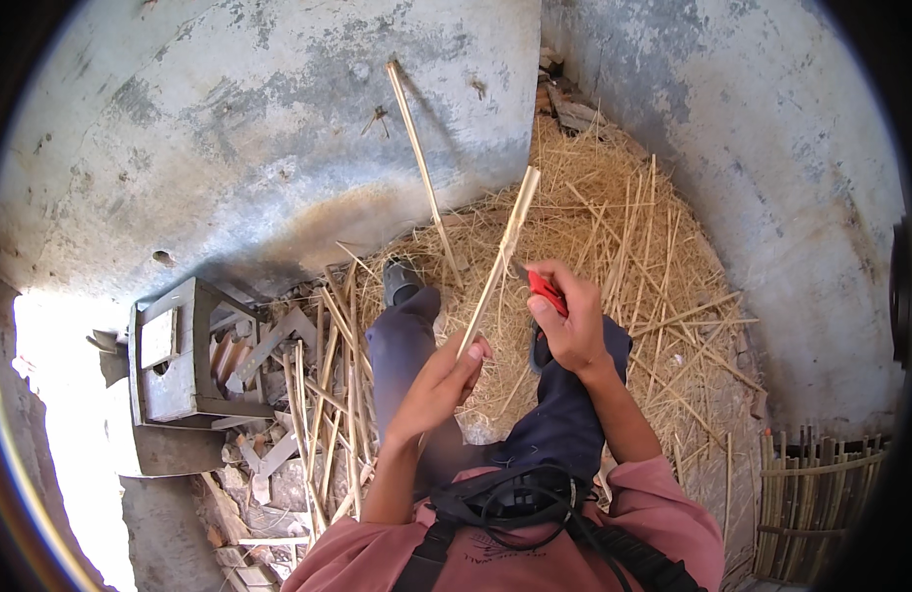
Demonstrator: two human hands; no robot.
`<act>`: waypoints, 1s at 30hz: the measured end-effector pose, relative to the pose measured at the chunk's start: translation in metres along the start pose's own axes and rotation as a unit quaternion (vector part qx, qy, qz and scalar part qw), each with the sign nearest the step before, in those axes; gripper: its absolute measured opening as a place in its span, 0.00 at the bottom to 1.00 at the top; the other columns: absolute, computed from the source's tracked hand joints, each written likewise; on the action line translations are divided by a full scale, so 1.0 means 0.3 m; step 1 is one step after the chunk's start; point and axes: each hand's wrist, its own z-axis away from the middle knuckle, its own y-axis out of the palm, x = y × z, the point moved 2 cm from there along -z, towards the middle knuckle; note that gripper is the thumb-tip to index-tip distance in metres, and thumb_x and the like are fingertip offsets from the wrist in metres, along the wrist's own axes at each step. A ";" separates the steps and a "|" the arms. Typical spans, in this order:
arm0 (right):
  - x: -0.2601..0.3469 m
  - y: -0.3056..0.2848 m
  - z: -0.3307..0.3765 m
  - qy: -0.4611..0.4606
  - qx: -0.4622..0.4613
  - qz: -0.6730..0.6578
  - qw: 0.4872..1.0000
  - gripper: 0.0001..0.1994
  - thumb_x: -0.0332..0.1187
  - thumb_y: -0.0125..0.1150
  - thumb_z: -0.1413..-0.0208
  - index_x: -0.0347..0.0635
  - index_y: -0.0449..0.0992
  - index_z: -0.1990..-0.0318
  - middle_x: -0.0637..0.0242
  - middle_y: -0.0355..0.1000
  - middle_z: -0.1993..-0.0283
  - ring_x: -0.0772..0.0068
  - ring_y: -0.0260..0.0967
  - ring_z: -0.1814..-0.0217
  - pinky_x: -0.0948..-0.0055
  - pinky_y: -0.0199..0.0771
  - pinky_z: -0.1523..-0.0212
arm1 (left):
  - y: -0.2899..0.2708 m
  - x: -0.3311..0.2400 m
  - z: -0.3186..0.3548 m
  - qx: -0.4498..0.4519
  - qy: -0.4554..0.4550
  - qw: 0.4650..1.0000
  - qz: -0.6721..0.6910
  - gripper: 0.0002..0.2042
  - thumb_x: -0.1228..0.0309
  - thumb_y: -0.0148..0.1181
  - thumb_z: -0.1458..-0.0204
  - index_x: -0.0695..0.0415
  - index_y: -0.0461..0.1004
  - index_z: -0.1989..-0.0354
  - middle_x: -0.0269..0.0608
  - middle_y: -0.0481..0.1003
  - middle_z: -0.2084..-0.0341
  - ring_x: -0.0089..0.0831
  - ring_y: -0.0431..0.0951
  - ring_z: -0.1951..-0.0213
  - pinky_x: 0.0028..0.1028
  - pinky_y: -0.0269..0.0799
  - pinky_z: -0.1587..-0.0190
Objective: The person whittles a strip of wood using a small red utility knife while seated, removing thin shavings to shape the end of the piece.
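Note:
My left hand (441,383) is closed round the lower end of a pale bamboo stick (512,229), which slants up and away to the right. Partway along, the stick's surface looks rough and shaved, and its far end is wider. A red-handled utility knife (547,293) is gripped in my right hand (576,321), just right of the stick. Its short dark blade points at the stick's middle; whether it touches cannot be told. Both hands are above the floor, between my knees.
Straw-like shavings and thin sticks (663,257) cover the floor ahead and right. Another pale stick (416,148) leans on the worn wall (278,118). A broken wooden box (180,355) stands left, beside longer sticks (328,424). A bound row of slats (821,493) is at lower right.

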 end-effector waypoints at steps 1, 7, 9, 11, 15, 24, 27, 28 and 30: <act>0.002 0.005 0.004 -0.032 0.001 0.022 0.999 0.14 0.38 0.69 0.44 0.37 0.79 0.58 0.60 0.77 0.71 0.67 0.77 0.72 0.71 0.73 0.70 | 0.003 -0.010 -0.002 -0.013 -0.006 1.000 0.011 0.13 0.59 0.46 0.27 0.56 0.67 0.47 0.22 0.58 0.79 0.13 0.56 0.79 0.19 0.52 0.77; 0.008 0.041 0.020 -0.153 0.073 0.136 0.976 0.14 0.44 0.71 0.46 0.44 0.81 0.60 0.64 0.77 0.70 0.60 0.77 0.73 0.67 0.74 0.73 | 0.025 -0.082 0.000 -0.048 -0.008 0.998 0.037 0.15 0.63 0.55 0.31 0.59 0.63 0.45 0.26 0.65 0.74 0.12 0.61 0.75 0.18 0.55 0.74; 0.012 0.049 0.020 -0.159 0.082 0.154 0.972 0.14 0.44 0.72 0.47 0.46 0.82 0.60 0.67 0.78 0.69 0.62 0.77 0.72 0.67 0.75 0.73 | 0.035 -0.087 -0.003 -0.053 0.044 0.998 -0.007 0.17 0.66 0.58 0.33 0.60 0.62 0.44 0.28 0.68 0.71 0.11 0.62 0.73 0.18 0.57 0.73; 0.015 0.056 0.021 -0.159 0.078 0.164 0.970 0.13 0.44 0.72 0.47 0.48 0.82 0.60 0.68 0.78 0.69 0.63 0.77 0.73 0.67 0.75 0.73 | 0.040 -0.084 -0.001 -0.062 0.048 0.997 -0.007 0.18 0.67 0.60 0.33 0.59 0.64 0.41 0.24 0.68 0.69 0.09 0.60 0.72 0.16 0.55 0.72; 0.019 0.063 0.023 -0.166 0.073 0.168 0.969 0.13 0.43 0.72 0.49 0.48 0.83 0.60 0.69 0.78 0.69 0.63 0.78 0.72 0.67 0.75 0.73 | 0.042 -0.070 -0.016 -0.099 0.078 0.991 -0.047 0.17 0.66 0.61 0.34 0.59 0.67 0.41 0.23 0.67 0.68 0.09 0.59 0.71 0.16 0.55 0.70; 0.025 0.065 0.030 -0.182 0.075 0.203 0.959 0.12 0.42 0.73 0.51 0.47 0.81 0.63 0.70 0.74 0.73 0.64 0.76 0.74 0.66 0.74 0.74 | 0.036 -0.097 -0.022 -0.060 0.084 0.994 -0.035 0.10 0.69 0.57 0.32 0.58 0.67 0.49 0.21 0.63 0.71 0.09 0.56 0.73 0.14 0.53 0.72; 0.031 0.069 0.034 -0.183 0.052 0.218 0.957 0.12 0.41 0.73 0.52 0.46 0.81 0.64 0.70 0.73 0.73 0.64 0.75 0.74 0.66 0.73 0.75 | 0.031 -0.078 -0.029 -0.066 0.096 0.992 -0.055 0.11 0.68 0.57 0.32 0.59 0.67 0.47 0.21 0.62 0.72 0.09 0.56 0.74 0.14 0.52 0.74; 0.032 0.069 0.034 -0.184 0.047 0.220 0.957 0.12 0.41 0.73 0.52 0.46 0.81 0.64 0.70 0.74 0.73 0.64 0.76 0.74 0.66 0.73 0.75 | 0.030 -0.075 -0.031 -0.070 0.096 0.991 -0.059 0.11 0.68 0.56 0.31 0.59 0.67 0.48 0.20 0.62 0.73 0.09 0.56 0.74 0.15 0.52 0.74; 0.031 0.068 0.034 -0.184 0.040 0.223 0.956 0.13 0.41 0.73 0.52 0.46 0.81 0.63 0.69 0.75 0.72 0.65 0.76 0.73 0.67 0.74 0.74 | 0.031 -0.069 -0.033 -0.078 0.095 0.990 -0.068 0.11 0.67 0.56 0.31 0.58 0.67 0.48 0.20 0.62 0.74 0.09 0.57 0.75 0.15 0.52 0.75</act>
